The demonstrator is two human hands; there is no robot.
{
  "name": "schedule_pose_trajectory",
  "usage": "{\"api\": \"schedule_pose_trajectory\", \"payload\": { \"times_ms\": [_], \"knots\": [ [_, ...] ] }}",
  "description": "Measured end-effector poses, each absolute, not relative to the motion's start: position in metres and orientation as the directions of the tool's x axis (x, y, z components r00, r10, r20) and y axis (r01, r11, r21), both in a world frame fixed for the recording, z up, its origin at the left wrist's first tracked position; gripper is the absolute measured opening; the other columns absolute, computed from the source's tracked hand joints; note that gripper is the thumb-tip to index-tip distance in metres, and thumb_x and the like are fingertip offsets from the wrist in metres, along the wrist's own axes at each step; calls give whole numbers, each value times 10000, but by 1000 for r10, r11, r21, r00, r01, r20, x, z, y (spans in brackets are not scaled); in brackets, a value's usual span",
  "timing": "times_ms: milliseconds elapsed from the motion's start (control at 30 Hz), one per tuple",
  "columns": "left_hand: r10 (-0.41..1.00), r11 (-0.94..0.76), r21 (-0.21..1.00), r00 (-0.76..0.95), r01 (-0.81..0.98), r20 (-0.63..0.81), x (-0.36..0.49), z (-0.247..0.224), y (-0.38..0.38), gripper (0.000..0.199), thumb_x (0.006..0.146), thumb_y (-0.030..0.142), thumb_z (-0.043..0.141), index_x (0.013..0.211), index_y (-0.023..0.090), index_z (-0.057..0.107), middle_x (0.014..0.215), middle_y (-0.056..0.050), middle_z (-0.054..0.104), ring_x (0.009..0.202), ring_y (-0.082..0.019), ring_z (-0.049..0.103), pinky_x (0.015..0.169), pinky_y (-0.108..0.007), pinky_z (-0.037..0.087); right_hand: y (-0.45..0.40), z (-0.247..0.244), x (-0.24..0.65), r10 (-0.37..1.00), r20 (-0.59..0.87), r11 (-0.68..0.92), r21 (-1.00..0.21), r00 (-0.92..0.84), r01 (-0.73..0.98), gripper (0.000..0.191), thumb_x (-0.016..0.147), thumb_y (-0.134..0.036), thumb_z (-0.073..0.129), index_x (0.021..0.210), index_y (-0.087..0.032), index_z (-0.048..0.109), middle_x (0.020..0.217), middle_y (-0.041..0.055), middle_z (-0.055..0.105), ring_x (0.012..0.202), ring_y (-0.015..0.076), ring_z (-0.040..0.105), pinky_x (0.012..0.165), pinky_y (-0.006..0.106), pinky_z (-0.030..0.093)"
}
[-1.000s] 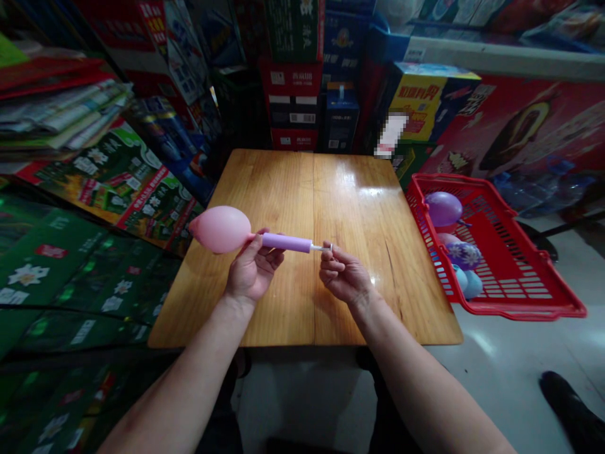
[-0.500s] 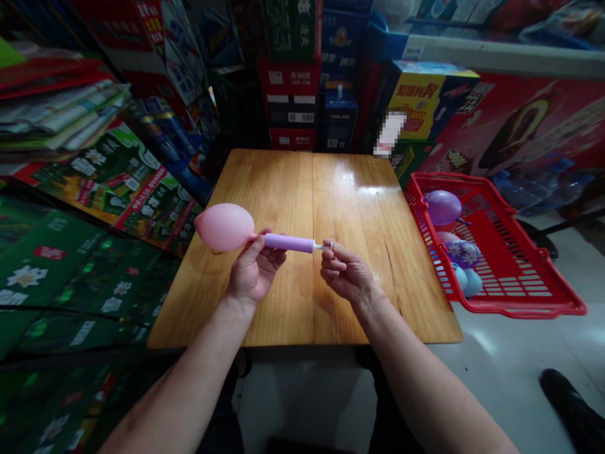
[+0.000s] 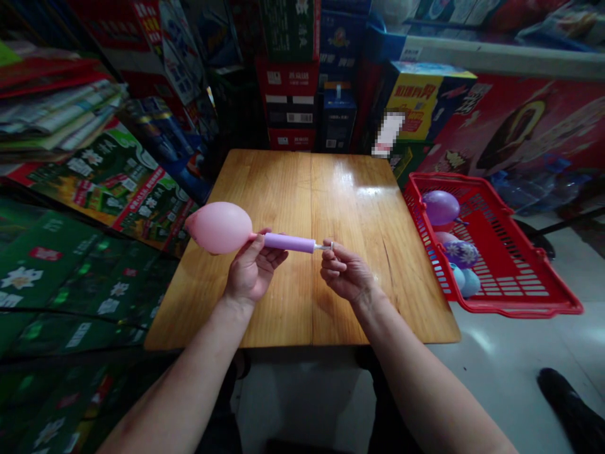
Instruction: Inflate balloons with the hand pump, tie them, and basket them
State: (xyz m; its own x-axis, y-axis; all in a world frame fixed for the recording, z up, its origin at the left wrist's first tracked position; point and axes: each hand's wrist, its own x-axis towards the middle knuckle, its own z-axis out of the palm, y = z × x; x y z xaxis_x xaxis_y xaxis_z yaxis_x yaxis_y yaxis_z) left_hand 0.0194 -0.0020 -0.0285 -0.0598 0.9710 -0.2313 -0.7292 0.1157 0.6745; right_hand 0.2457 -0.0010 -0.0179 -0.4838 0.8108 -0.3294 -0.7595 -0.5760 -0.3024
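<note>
A pink balloon (image 3: 221,228), partly inflated, sits with its neck on the left end of a purple hand pump (image 3: 289,243). My left hand (image 3: 250,268) is closed around that joint, thumb and fingers pinching the balloon's neck against the pump's nozzle end. On the other side, my right hand (image 3: 347,270) is closed on the pump's white ring handle, with a short length of white rod showing between hand and barrel. Both hands hold the pump level above the wooden table (image 3: 302,183). The nozzle itself is hidden by my left fingers.
Right of the table stands a red basket (image 3: 524,308) holding a purple balloon (image 3: 441,207), a patterned purple balloon (image 3: 462,253) and light blue ones (image 3: 470,283). Green cartons (image 3: 42,265) crowd the left side. Stacked boxes (image 3: 292,79) line the back. A dark shoe (image 3: 558,388) is at lower right.
The pink balloon has grown a little larger, reaching further left. My hands keep nearly the same places on the pump. The whole view has shifted slightly.
</note>
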Motion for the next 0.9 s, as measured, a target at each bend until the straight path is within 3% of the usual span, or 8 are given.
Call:
{"api": "schedule_pose_trajectory", "payload": {
  "times_ms": [133, 333, 600, 767, 900],
  "knots": [
    [971, -4, 713, -174, -701, -165, 10, -23, 0, 238, 836, 352, 741, 1046, 245, 710, 1043, -51, 748, 1015, -238, 705, 913, -445, 556, 4, -10, 258, 835, -344, -530, -301, -428, -793, 79, 940, -117, 561, 936, -158, 629, 631, -61, 596, 383, 12, 315, 404, 121, 325],
    [979, 126, 705, -29, -698, -203, 30, -26, -8, 234, 853, 332, 733, 1062, 231, 705, 1071, -84, 748, 1055, -252, 693, 949, -473, 528, -4, -25, 234, 787, -325, -611, -294, -524, -735, 81, 916, -155, 624, 997, -150, 627, 682, -38, 623, 412, 14, 352, 432, 125, 349],
    [971, 5, 713, -166, -702, -170, 7, -22, 1, 170, 847, 307, 736, 1007, 253, 721, 1050, -32, 748, 1142, -250, 653, 971, -469, 512, 6, -14, 260, 817, -314, -572, -334, -484, -749, 63, 931, -140, 586, 972, -148, 633, 670, -44, 613, 414, 18, 349, 429, 130, 345],
    [977, 110, 729, -61, -676, -204, 21, -25, -7, 233, 867, 333, 723, 1082, 246, 705, 1113, -87, 738, 1115, -243, 660, 928, -426, 519, -1, -25, 242, 777, -304, -625, -272, -551, -732, 78, 919, -149, 620, 997, -157, 620, 699, -31, 637, 445, 24, 398, 464, 135, 387],
    [974, 148, 687, -15, -711, -226, 34, -30, -9, 215, 880, 333, 708, 1081, 257, 701, 1100, -73, 742, 1092, -240, 670, 932, -448, 522, -3, -29, 231, 791, -286, -604, -230, -540, -763, 94, 920, -157, 622, 1013, -163, 608, 747, -12, 665, 474, 28, 436, 489, 137, 411]
  ]
}}
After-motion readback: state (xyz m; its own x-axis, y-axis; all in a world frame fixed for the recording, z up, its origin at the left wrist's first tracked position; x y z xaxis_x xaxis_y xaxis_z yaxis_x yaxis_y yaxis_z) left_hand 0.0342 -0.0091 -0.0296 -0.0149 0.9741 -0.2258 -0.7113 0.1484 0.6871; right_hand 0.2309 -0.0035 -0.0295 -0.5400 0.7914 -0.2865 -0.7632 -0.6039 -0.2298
